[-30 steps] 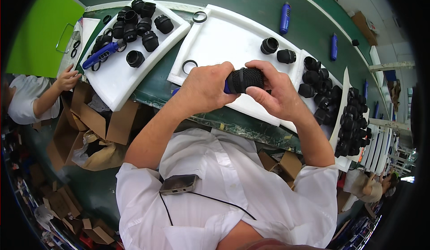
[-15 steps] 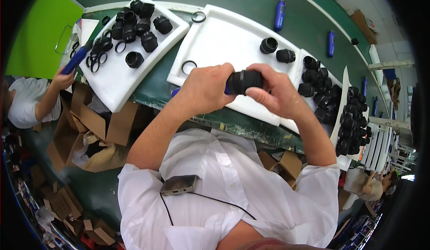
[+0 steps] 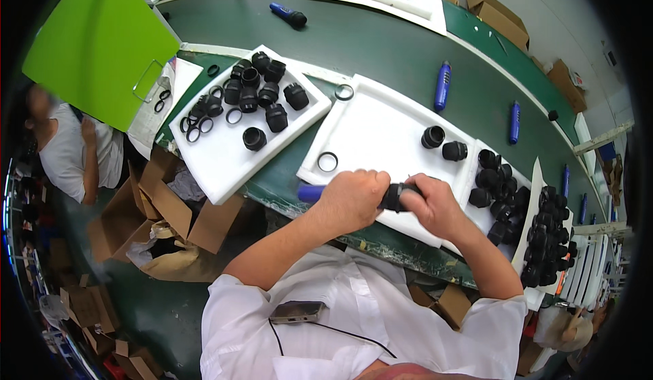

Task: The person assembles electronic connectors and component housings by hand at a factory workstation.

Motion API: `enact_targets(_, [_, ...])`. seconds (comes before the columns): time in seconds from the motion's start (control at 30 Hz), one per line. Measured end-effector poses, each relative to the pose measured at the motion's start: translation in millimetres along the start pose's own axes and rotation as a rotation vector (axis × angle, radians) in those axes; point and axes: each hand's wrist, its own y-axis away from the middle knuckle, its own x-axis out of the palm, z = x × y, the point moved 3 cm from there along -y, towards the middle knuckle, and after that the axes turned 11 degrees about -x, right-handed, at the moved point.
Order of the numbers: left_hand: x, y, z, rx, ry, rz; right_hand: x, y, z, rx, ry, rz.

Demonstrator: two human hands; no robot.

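Between my hands is a microphone, held level over the near edge of a white foam tray [image 3: 381,101]. My left hand [image 3: 355,200] is closed around its blue handle [image 3: 311,193], whose end sticks out to the left. The black head [image 3: 392,197] lies in the closed fingers of my right hand [image 3: 435,206], partly covered by them. Two loose black microphone heads, one standing open end up [image 3: 432,137] and one on its side [image 3: 454,151], sit in the tray. A black ring [image 3: 328,161] lies at its left side.
A left foam tray [image 3: 218,169] carries several black heads and rings; more heads [image 3: 500,183] fill a right one. On the green bench are a finished-looking microphone [image 3: 289,16] and blue handles [image 3: 443,87]. Left stand cardboard boxes [image 3: 170,206] and a seated person [image 3: 81,142].
The view has tilted, showing more of the far bench. More of the blue handle shows beside my left hand. The person at left no longer holds a blue handle out over the left tray.
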Motion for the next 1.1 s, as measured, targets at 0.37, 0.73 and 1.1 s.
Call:
enact_targets(0.37, [-14.1, 5.9, 5.1, -0.11, 0.232, 0.339, -3.9, 5.6, 54.4, -0.616, 0.37, 0.09])
enact_targets(0.73, [-26.9, -9.5, 4.8, -0.001, 0.604, 0.753, -12.6, -0.7, 72.5, -0.651, 0.37, 0.0])
enact_targets(1.1, [-11.6, 12.5, -25.8, -0.008, -0.062, 0.052, -12.6, 9.6, 33.7, 0.143, -0.191, 0.071])
